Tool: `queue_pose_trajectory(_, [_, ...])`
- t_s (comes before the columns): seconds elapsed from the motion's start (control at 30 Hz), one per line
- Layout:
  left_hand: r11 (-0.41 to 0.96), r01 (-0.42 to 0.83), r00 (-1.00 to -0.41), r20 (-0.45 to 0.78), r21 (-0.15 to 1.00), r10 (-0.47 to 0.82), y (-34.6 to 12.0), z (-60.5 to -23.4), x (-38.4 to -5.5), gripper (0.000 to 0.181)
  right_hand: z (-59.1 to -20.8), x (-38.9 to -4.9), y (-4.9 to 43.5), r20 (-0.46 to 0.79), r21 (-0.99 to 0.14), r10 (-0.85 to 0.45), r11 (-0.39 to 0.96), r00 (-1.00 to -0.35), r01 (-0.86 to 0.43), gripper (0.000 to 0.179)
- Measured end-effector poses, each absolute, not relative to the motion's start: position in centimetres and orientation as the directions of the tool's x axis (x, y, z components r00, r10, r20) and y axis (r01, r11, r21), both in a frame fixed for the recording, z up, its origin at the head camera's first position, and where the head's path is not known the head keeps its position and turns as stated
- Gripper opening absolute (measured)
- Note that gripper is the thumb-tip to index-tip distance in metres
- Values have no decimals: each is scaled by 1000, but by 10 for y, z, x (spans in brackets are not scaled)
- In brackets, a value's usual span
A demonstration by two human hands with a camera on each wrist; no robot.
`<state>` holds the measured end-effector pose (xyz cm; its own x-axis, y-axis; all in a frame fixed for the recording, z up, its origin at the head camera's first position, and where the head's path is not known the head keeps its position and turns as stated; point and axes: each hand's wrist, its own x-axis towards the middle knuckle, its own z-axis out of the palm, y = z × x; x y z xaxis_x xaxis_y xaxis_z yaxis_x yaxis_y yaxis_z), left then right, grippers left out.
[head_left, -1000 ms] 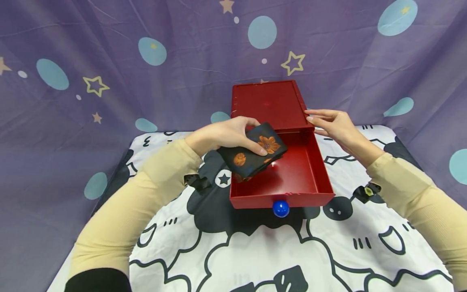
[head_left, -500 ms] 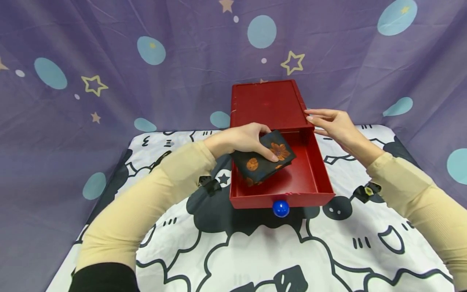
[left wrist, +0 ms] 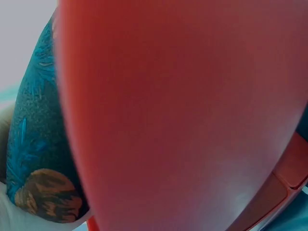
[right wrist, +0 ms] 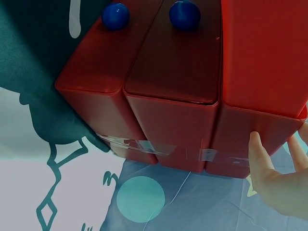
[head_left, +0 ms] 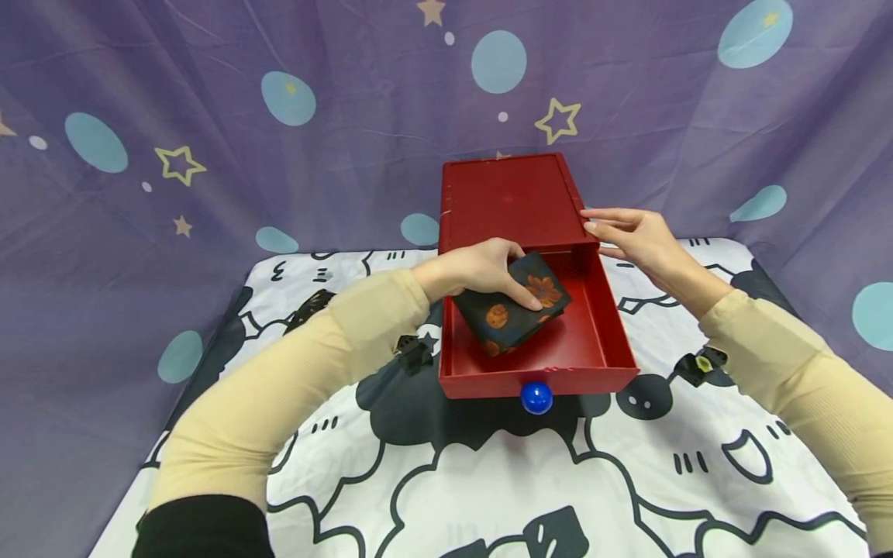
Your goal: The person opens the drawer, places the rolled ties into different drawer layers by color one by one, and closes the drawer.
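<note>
A folded dark cloth with orange flowers (head_left: pixel 512 329) is gripped by my left hand (head_left: pixel 481 270), thumb on top and fingers hidden behind it. It is tilted and overlaps the inside of the pulled-out top red drawer (head_left: pixel 575 337) in the head view. In the left wrist view the cloth (left wrist: pixel 41 120) shows at the left, mostly covered by the blurred red drawer wall (left wrist: pixel 178 115). My right hand (head_left: pixel 645 240) rests its fairly straight fingertips on the right side of the red drawer cabinet (head_left: pixel 505 198). The right wrist view shows this hand (right wrist: pixel 284 187) at the cabinet's side.
A blue round knob (head_left: pixel 536 397) sits on the drawer's front. Lower drawers with blue knobs (right wrist: pixel 185 14) are stacked beneath, with clear tape (right wrist: pixel 154 147) across the side. A patterned black-and-white cloth (head_left: pixel 516 473) covers the table; a purple curtain (head_left: pixel 391 93) hangs behind.
My left hand has carried the folded cloth rightward and slightly down, from the drawer's left edge to over its inside. My right hand stays at the cabinet's side.
</note>
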<state>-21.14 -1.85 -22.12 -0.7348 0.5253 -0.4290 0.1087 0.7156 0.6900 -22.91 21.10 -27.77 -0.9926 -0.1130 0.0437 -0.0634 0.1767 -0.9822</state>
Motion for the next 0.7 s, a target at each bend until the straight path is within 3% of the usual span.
queue_pose_trajectory(0.4, [688, 65, -710, -451, 722, 540, -17, -229, -215, 50, -278, -229, 212, 58, -984, -120, 163, -991, -77, 45])
queue_pose_trajectory(0.7, [670, -55, -702, -506, 741, 502, -17, -231, -217, 48, -277, -229, 212, 48, -987, -124, 146, -991, -66, 44])
